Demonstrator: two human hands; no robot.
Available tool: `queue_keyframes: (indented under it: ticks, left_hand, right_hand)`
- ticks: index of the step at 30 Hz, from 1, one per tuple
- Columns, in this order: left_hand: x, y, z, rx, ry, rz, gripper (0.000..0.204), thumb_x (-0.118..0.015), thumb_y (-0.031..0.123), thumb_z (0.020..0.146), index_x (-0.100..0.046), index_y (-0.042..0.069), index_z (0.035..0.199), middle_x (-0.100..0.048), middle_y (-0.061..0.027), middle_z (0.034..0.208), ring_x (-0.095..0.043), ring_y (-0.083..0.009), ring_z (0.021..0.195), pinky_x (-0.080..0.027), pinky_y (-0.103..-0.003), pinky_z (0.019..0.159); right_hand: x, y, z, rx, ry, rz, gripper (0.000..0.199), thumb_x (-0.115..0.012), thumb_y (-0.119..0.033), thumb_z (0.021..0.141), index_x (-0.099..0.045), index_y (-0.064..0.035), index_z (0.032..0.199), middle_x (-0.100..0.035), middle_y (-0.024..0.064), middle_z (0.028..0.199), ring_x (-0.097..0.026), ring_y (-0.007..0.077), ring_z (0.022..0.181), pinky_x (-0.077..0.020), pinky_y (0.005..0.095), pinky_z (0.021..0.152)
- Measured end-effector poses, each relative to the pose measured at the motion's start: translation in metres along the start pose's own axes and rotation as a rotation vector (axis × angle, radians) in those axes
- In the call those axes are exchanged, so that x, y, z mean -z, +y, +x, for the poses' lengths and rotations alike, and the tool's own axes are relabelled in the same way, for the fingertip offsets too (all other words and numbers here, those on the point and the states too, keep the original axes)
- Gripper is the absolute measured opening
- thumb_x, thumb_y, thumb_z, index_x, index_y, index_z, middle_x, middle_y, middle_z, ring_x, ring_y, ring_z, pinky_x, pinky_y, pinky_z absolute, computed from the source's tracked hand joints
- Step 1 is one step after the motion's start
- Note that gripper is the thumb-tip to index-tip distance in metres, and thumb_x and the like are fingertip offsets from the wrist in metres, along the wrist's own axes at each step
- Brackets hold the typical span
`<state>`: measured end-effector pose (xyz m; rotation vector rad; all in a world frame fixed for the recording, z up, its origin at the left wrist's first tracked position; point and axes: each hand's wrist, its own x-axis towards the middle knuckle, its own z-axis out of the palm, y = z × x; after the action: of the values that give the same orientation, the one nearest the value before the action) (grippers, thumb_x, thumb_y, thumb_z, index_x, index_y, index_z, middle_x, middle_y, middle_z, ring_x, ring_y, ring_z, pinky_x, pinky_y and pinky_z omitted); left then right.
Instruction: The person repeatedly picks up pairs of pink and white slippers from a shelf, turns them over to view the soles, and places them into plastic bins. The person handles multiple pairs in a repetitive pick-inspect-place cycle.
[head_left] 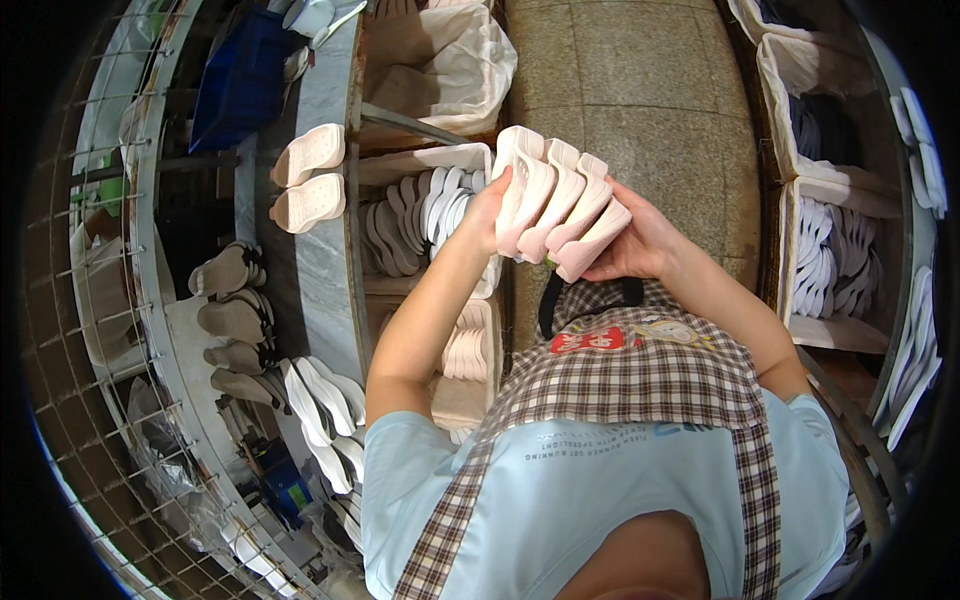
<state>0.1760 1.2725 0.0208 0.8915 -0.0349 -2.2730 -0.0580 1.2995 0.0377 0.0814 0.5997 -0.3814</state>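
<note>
Between my two hands is a stack of pale pink shoe soles (548,200), several of them nested and standing on edge side by side. My left hand (488,212) is closed against the stack's left end, with the thumb up along the side. At the right end, my right hand (645,238) grips the lower part, its fingers partly hidden beneath the soles. The stack is held up in front of my checked apron (620,375), over the aisle. Just left of it is a lined bin (485,150) of grey and white soles (440,205).
Two cream soles (318,200) lie on the grey bench (325,275) at left, with white soles (325,410) nearer me. A wire mesh (100,350) runs along the far left. Right of the aisle stand lined bins (840,335) holding white and grey soles. A blue crate (235,80) sits far left.
</note>
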Motion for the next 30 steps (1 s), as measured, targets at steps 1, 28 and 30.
queue_keyframes:
  ticks: [1, 28, 30]
  left_hand:
    - [-0.002, 0.0, -0.002, -0.007, 0.002, 0.005, 0.055, -0.032, 0.045, 0.097, -0.045, 0.003, 0.129, -0.05, -0.0189, 0.129, -0.048, -0.0345, 0.118, -0.037, -0.046, 0.101]
    - [-0.049, 0.018, -0.044, -0.694, -0.236, 0.4, 0.061, -0.063, 0.023, 0.087, -0.035, -0.002, 0.135, -0.047, -0.0139, 0.131, -0.052, -0.0253, 0.115, -0.046, -0.038, 0.094]
    - [-0.053, 0.018, -0.047, -0.699, -0.222, 0.424, 0.061, -0.063, 0.024, 0.087, -0.035, -0.001, 0.135, -0.047, -0.0133, 0.131, -0.051, -0.0247, 0.116, -0.046, -0.037, 0.094]
  right_hand:
    - [-0.002, 0.0, 0.0, 0.009, -0.003, -0.002, 0.066, -0.038, -0.062, 0.089, -0.035, -0.0171, 0.137, -0.031, 0.0156, 0.141, -0.036, 0.0404, 0.123, -0.0295, 0.0636, 0.096]
    - [-0.066, -0.02, -0.04, 0.897, -0.008, -1.024, 0.088, -0.066, -0.032, 0.076, -0.018, 0.0063, 0.138, -0.032, 0.0233, 0.135, -0.032, 0.0302, 0.129, -0.0271, 0.0399, 0.107]
    - [-0.062, -0.024, -0.039, 0.954, 0.102, -1.194, 0.088, -0.067, -0.033, 0.075, -0.02, 0.0058, 0.138, -0.03, 0.0247, 0.135, -0.028, 0.0313, 0.131, -0.0246, 0.0414, 0.108]
